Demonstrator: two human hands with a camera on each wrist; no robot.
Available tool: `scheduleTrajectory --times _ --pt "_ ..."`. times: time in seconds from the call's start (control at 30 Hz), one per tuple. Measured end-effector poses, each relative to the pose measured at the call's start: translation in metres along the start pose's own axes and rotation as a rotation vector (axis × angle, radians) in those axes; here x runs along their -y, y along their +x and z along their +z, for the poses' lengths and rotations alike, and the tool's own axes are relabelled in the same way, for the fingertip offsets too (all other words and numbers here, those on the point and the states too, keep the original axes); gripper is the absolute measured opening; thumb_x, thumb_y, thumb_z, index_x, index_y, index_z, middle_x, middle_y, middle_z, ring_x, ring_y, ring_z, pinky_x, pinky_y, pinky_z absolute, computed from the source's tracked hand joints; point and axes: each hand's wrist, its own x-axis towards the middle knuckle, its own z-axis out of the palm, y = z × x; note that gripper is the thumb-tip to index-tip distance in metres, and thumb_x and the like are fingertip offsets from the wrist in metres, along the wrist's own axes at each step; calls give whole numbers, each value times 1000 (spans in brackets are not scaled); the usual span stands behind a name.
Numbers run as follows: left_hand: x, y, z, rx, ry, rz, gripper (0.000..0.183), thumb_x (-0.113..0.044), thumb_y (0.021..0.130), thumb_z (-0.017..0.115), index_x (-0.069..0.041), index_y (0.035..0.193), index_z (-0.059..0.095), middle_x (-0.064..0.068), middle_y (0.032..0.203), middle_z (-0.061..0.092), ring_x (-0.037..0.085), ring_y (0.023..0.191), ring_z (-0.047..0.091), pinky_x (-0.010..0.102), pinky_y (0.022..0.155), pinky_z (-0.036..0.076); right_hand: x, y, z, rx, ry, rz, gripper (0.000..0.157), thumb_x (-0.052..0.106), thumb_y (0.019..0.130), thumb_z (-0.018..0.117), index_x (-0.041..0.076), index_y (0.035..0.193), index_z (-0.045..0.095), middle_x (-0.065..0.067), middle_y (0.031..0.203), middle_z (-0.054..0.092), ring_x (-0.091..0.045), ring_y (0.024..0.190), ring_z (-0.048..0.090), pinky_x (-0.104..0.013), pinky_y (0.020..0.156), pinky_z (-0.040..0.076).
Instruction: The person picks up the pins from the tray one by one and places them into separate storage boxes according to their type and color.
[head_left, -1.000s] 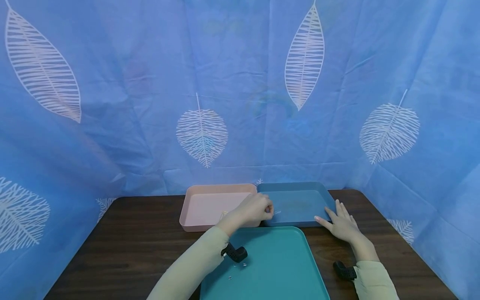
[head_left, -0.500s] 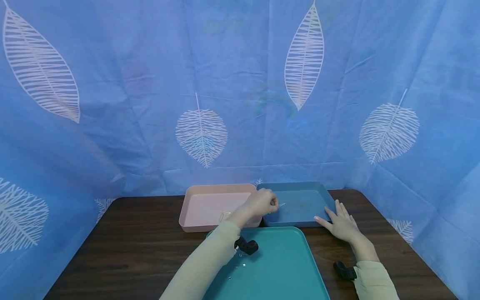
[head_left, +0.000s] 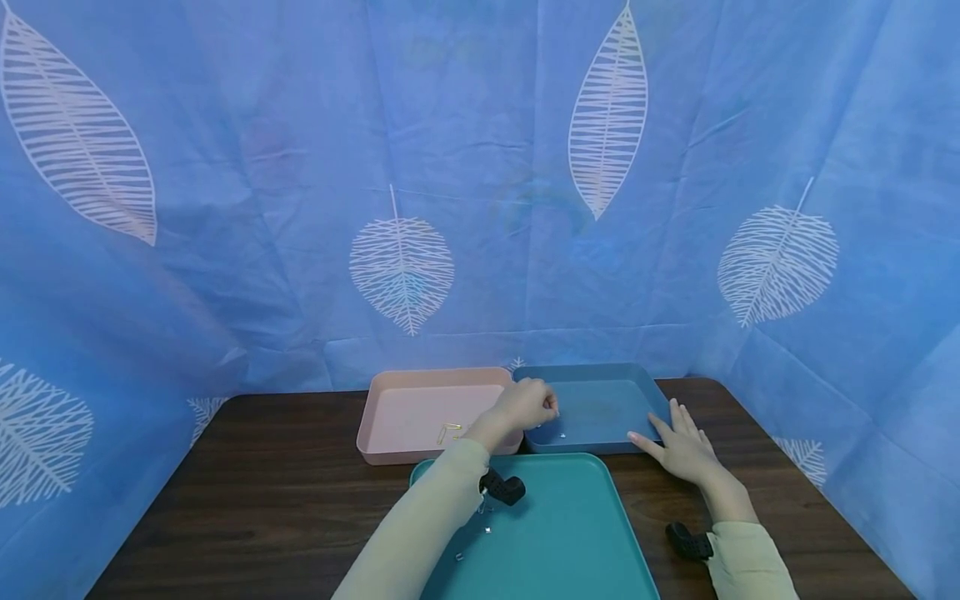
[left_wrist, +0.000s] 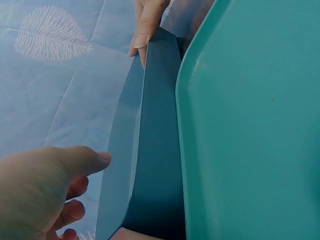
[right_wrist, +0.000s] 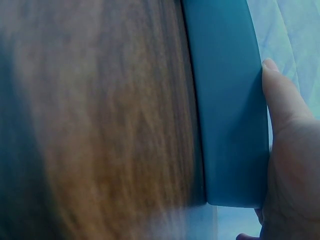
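Note:
In the head view my left hand hangs over the left part of the blue tray, fingers loosely bent. The left wrist view shows its thumb apart from the fingers, with nothing visible between them. A tiny shiny piece lies in the blue tray below the fingertips. Spread out, my right hand rests at that tray's front right corner. Its thumb lies along the rim in the right wrist view.
Left of the blue tray stands a pink tray holding thin gold-coloured clips, partly behind the left wrist. In front, a teal tray bears several small clear or silvery pieces. The dark wooden table meets a leaf-patterned blue cloth behind.
My left hand has moved right over the blue tray. The thin whitish piece at its fingertips is gone from there, and a tiny shiny piece now shows in the tray. My right hand stays put.

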Motion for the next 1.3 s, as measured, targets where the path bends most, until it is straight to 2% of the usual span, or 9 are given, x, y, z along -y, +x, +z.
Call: scheduleTrajectory --times 0.3,0.47,0.73,0.93,1.1,1.3 --pt "-1 -1 0 -5 5 7 13 -24 96 62 -23 86 69 -10 86 64 3 65 53 20 62 45 1 0 0 -1 7 -1 89 58 93 53 -9 147 32 -40 155 -3 -57 143 -1 -78 106 4" --pt "-1 -8 -5 -26 26 53 14 -23 96 61 -22 85 70 -8 86 63 3 67 52 19 62 43 -1 1 1 0 12 0 88 57 93 53 -9 147 31 -40 155 -5 -57 143 -2 -78 106 4" --pt "2 -24 -17 -86 104 151 16 -21 95 60 -23 83 70 -9 81 61 3 68 47 17 63 37 -2 1 2 -5 15 0 89 58 93 53 -9 147 31 -40 155 -4 -57 143 -2 -78 106 3" --pt "4 -39 -26 -103 145 177 16 -24 95 61 -24 82 69 -10 77 57 4 67 43 18 63 33 -1 1 2 3 13 -1 88 57 93 53 -9 147 31 -40 155 -5 -57 143 -2 -78 106 3" --pt "8 -52 -33 -146 133 219 15 -21 93 62 -22 79 68 -9 74 57 5 64 42 18 61 33 0 0 1 3 10 1 88 57 93 53 -9 147 31 -40 155 -4 -57 143 -2 -78 106 4" --pt "13 -72 -35 -191 157 225 20 -20 92 60 -24 73 63 -12 65 50 6 66 40 21 65 31 0 1 0 6 6 3 89 58 93 52 -9 148 31 -40 155 -4 -56 144 -2 -78 106 4"
